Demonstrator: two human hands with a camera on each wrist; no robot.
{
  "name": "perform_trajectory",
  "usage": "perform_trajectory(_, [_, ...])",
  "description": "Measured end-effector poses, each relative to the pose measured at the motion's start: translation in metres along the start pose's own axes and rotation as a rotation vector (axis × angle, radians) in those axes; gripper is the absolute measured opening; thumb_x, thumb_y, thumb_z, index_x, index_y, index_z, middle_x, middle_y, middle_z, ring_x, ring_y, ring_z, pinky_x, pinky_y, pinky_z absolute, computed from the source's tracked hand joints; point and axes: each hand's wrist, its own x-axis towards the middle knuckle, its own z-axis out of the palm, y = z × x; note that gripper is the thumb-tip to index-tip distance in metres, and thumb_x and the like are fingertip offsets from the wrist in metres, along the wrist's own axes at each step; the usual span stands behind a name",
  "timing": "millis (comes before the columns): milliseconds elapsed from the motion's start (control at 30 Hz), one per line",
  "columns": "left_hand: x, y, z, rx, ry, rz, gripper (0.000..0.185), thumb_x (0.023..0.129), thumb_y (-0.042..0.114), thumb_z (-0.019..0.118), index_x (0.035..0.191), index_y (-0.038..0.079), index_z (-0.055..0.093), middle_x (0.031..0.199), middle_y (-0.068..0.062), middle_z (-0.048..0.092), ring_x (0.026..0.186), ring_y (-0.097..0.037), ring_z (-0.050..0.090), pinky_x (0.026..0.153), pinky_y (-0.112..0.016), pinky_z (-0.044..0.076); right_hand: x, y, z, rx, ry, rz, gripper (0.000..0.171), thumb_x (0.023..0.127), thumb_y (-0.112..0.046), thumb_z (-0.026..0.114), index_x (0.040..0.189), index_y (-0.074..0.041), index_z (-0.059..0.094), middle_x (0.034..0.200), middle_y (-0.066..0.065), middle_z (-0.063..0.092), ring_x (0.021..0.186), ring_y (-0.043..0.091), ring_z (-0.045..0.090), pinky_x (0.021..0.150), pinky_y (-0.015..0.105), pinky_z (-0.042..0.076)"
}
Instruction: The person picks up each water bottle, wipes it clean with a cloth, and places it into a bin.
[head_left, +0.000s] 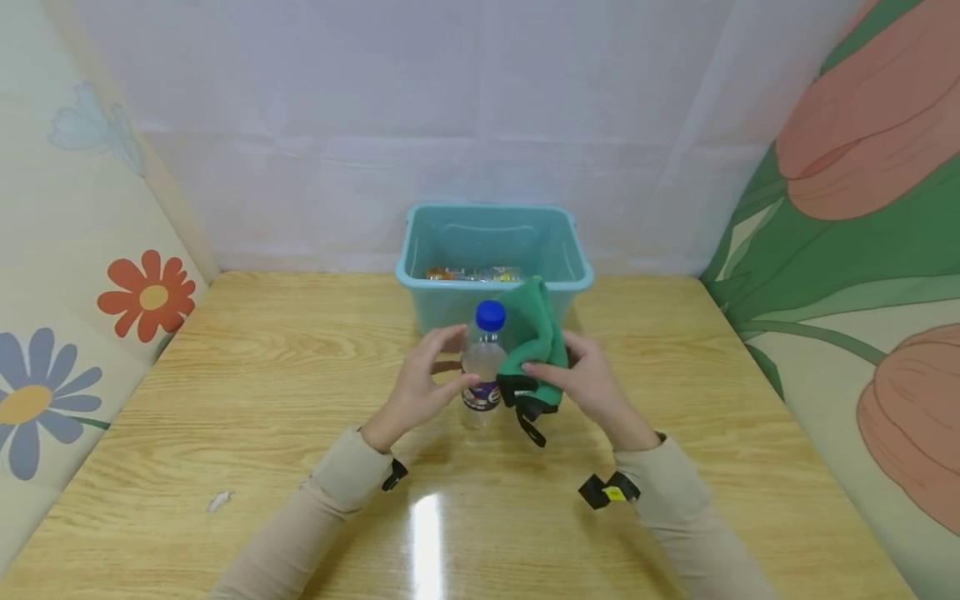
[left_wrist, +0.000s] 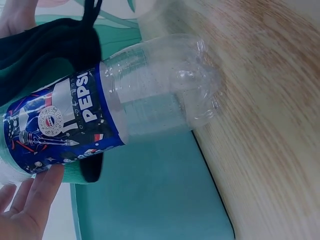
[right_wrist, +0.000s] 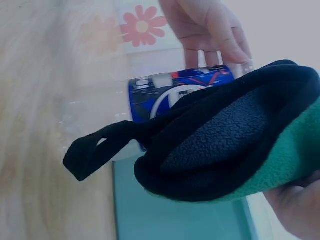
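A clear plastic bottle (head_left: 486, 358) with a blue cap and a Pepsi label (left_wrist: 55, 120) stands upright, its base at the table. The left hand (head_left: 423, 379) curves round the bottle's left side, with its thumb at the label in front and fingers behind. Close beside the bottle, the right hand (head_left: 592, 379) pinches a green fleece pouch (head_left: 543, 342), thumb in front and the other fingers partly hidden behind it. Black trim and a hanging loop (right_wrist: 97, 150) edge the pouch's mouth, which shows a dark lining in the right wrist view.
Behind both hands, a light blue plastic bin (head_left: 420, 292) stands against the white backdrop. Clear and orange packaged items (head_left: 472, 273) lie inside it. A small white scrap (head_left: 219, 501) is on the wooden table (head_left: 300, 333) at left. Flower-printed panels flank both sides.
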Motion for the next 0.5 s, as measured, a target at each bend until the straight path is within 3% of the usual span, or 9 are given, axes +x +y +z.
perform_trajectory(167, [-0.001, 0.0, 0.0, -0.001, -0.001, 0.007, 0.063, 0.072, 0.0, 0.073, 0.126, -0.006, 0.042, 0.112, -0.021, 0.052, 0.099, -0.032, 0.055, 0.075, -0.034, 0.055, 0.001, 0.008, 0.004, -0.057, -0.012, 0.069, 0.034, 0.078, -0.008, 0.071, 0.108, 0.003, 0.06, 0.102, 0.016, 0.062, 0.089, 0.023, 0.058, 0.078, 0.035, 0.053])
perform_trajectory(333, [0.0, 0.002, 0.0, 0.004, -0.007, -0.008, 0.063, 0.071, -0.002, 0.073, 0.126, -0.008, 0.042, 0.111, -0.022, 0.051, 0.099, -0.033, 0.054, 0.075, -0.037, 0.055, 0.004, 0.02, 0.006, -0.068, -0.049, 0.073, 0.033, 0.077, -0.007, 0.071, 0.107, 0.003, 0.061, 0.1, 0.016, 0.063, 0.086, 0.023, 0.061, 0.076, 0.034, 0.054])
perform_trajectory(500, [0.002, 0.019, -0.001, 0.023, -0.013, -0.008, 0.061, 0.071, -0.008, 0.071, 0.123, -0.014, 0.041, 0.109, -0.028, 0.05, 0.098, -0.038, 0.054, 0.074, -0.04, 0.055, 0.006, 0.031, 0.009, -0.071, -0.097, 0.076, 0.032, 0.077, -0.006, 0.071, 0.106, 0.004, 0.061, 0.099, 0.017, 0.064, 0.082, 0.021, 0.062, 0.074, 0.033, 0.054])
